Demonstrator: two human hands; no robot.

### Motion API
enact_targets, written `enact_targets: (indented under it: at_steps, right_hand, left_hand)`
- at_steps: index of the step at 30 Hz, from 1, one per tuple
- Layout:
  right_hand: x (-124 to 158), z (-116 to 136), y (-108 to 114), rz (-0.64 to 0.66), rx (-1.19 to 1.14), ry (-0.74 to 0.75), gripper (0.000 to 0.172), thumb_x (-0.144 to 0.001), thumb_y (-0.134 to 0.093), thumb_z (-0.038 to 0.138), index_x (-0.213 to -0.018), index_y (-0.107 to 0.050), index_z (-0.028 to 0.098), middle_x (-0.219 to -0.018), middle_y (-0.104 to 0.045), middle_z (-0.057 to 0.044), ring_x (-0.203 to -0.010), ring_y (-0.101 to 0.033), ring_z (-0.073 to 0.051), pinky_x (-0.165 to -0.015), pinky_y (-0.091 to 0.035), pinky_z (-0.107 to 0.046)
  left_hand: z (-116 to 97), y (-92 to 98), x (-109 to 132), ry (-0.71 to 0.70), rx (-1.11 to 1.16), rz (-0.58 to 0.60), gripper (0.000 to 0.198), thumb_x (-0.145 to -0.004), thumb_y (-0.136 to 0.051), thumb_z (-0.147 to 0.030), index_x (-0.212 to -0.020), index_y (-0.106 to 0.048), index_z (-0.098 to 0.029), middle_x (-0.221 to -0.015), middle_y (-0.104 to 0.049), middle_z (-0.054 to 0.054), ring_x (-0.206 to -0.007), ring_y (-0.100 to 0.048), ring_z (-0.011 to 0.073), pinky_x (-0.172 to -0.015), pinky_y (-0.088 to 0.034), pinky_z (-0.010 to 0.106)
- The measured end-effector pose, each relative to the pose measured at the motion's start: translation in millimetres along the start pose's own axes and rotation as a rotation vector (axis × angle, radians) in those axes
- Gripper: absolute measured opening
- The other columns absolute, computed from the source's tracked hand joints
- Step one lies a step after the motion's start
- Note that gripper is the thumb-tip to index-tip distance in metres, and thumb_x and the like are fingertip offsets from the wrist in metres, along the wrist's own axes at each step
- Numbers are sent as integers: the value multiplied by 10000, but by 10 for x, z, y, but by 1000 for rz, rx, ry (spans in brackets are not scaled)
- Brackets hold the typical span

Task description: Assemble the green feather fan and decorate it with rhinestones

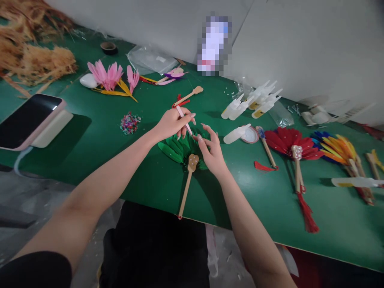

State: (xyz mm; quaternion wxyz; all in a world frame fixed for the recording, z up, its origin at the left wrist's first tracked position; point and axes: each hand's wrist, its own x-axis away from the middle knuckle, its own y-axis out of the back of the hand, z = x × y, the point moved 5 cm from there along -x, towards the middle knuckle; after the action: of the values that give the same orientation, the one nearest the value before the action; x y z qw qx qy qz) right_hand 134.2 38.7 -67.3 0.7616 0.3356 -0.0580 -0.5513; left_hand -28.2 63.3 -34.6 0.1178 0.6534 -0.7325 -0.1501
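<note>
My left hand (175, 123) is closed around slim pale pink tweezers (184, 120), whose tip points down toward my right fingertips. My right hand (212, 151) is over the right side of a green feather fan (173, 149), thumb and a finger brought together near the tweezer tip, another finger raised. What they pinch, if anything, is too small to make out. The fan lies flat, its wooden handle (186, 192) running to the table's front edge. Small shiny stones dot the handle's rounded head (193, 161). My right hand covers part of the feathers.
Left of my hands is a pile of colourful gems (130, 123). Glue bottles (237, 107) stand behind on the right; another glue bottle (235, 135) lies near a round lid (250, 135). A red feather fan (292, 144) lies right. A phone-like device (28, 120) sits left.
</note>
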Motion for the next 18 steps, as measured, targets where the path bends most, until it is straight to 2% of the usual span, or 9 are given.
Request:
enact_targets:
  at_steps: [5, 12, 18]
  right_hand:
    - [-18, -57, 15, 4, -150, -107, 555, -942, -330, 615, -921, -753, 257, -1423, -499, -64, -1384, -398, -290, -1179, -185, -582]
    - [-20, -62, 19, 10, -206, -141, 542, -929, -339, 629, -1178, -639, 253, -1423, -522, -103, -1363, -432, -304, -1179, -130, -623]
    - [-15, -63, 19, -7, -219, -146, 509, -927, -349, 631, -1074, -669, 263, -1395, -550, -76, -1372, -419, -289, -1180, -134, -613]
  left_hand:
    - [-59, -50, 34, -28, -78, 30, 217, -955, -451, -233, -955, -644, -134, -439, -582, -42, -345, -527, 84, -396, -398, 172]
    - [-90, -90, 58, -31, -108, 34, 252, -957, -458, -260, -1061, -639, -119, -444, -585, -42, -359, -540, 93, -409, -427, 178]
    - [-97, -99, 60, -23, -103, 38, 249, -953, -454, -240, -1058, -638, -110, -451, -592, -41, -354, -535, 90, -410, -429, 178]
